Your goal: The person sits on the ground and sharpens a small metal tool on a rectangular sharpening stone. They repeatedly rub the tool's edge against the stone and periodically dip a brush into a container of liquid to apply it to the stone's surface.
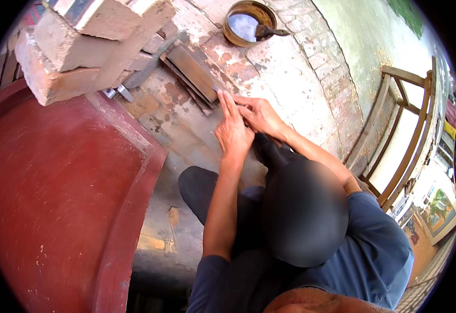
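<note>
My left hand [231,131] reaches forward with two fingers stretched out and pressed together over the near end of a brown rectangular block [192,70], which looks like a sharpening stone. Beside it and touching it, my right hand [263,116] comes in from the right with its fingers bent. Both hands close around something at the block's end; their fingers hide it, so I cannot tell its kind. The block lies slanted on thin dark boards [182,83] on the brick floor. A round bowl [227,36] of cloudy water stands beyond, with a dark-handled brush [267,32] across its rim.
Stacked bricks [63,83] rise at the upper left above a large red panel [66,193]. A small metal piece [124,94] lies by the bricks. At the right stands a wooden frame [421,125]. A large dark rounded shape [306,219] covers the near middle.
</note>
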The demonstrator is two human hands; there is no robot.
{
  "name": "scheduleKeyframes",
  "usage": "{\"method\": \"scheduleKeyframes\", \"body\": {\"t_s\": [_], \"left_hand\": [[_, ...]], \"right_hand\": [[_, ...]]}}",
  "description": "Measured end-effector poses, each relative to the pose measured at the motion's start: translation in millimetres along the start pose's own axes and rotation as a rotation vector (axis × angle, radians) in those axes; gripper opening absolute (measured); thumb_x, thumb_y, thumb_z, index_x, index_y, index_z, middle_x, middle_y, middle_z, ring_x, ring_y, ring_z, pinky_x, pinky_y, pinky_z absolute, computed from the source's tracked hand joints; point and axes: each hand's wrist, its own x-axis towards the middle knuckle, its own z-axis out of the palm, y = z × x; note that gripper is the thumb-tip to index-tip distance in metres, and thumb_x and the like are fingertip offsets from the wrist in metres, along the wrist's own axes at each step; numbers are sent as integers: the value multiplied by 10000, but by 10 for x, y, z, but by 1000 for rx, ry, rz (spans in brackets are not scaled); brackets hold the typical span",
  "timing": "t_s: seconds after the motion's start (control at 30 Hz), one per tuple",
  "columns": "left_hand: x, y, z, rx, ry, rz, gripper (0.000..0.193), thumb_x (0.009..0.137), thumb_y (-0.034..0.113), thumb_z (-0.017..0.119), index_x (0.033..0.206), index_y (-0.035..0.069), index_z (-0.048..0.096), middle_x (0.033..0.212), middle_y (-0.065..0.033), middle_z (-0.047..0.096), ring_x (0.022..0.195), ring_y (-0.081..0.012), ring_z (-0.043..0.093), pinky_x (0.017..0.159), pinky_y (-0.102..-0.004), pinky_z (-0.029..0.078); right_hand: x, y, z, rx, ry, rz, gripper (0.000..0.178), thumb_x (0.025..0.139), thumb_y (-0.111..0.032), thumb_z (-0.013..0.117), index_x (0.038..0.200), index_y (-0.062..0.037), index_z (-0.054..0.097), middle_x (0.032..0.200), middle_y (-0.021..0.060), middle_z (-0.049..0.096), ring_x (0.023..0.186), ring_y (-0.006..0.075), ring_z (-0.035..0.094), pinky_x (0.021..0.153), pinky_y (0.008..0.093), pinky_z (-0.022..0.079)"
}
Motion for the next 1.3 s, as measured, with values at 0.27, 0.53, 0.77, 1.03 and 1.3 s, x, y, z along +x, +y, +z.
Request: {"method": "scheduleKeyframes", "body": {"t_s": [0.27,0.53,0.77,1.03,1.3], "left_hand": [[47,-142,155,17,99,50,1025,859,288,755,1662,-19,196,1739,-221,260,967,-436,738,733,-487,605],[206,-154,133,49,231,90,1011,827,218,754,1657,-9,224,1744,-192,274,886,-381,760,720,-465,607],[-13,64,96,103,-25,0,999,842,118,771,1656,-32,211,1746,-233,235,882,-368,761,735,-420,618],[-125,-55,292,73,30,28,973,851,171,730,1665,-1,225,1750,-195,254,858,-396,762,696,-447,608],[-13,-46,198,161,33,56,811,960,108,650,1639,-55,238,1715,-272,283,810,-343,764,685,-418,613]], "right_hand": [[83,73,44,69,-56,110,418,1031,-147,604,1443,-120,663,1212,240,759,1044,269,768,901,385,573],[200,89,-7,5,-52,62,397,1045,-126,589,1432,-95,675,1033,188,765,822,192,704,783,357,562],[-34,229,3,64,21,15,428,1033,-112,603,1457,-108,659,929,153,763,744,158,677,754,340,575],[-183,197,49,226,-14,115,428,1063,-107,557,1481,-112,648,822,67,712,631,67,541,588,273,487],[-29,289,85,127,38,-19,387,1061,-141,577,1428,-68,679,866,81,743,766,106,639,732,310,554]]}}
